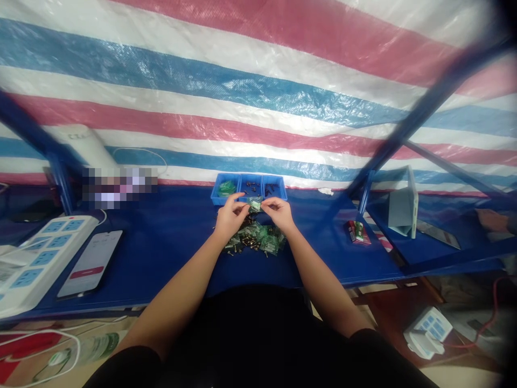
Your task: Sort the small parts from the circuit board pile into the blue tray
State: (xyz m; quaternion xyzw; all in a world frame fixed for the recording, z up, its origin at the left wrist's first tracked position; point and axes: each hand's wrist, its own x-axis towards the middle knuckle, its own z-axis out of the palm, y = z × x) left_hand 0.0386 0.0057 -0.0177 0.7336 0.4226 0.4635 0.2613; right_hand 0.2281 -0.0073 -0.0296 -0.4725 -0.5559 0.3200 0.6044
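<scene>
Between my two hands, a small clear bag [254, 204] with light-coloured pieces inside is held up by its sides. My left hand [233, 214] pinches its left edge, with the index finger raised. The right edge is pinched by my right hand [278, 211]. Below them on the blue table lies a pile of small greenish plastic bags and screws [258, 237]. Just beyond my hands stands a blue tray [216, 200] with three compartments: green bags [226, 187] on the left, small dark parts in the middle and right ones.
On the left of the blue table [161, 248] are a phone [92, 261] and a white power strip [48, 258]. A small red box [358, 233] and a tablet in a stand [404, 207] are on the right. Blue frame bars [407, 129] slant at both sides.
</scene>
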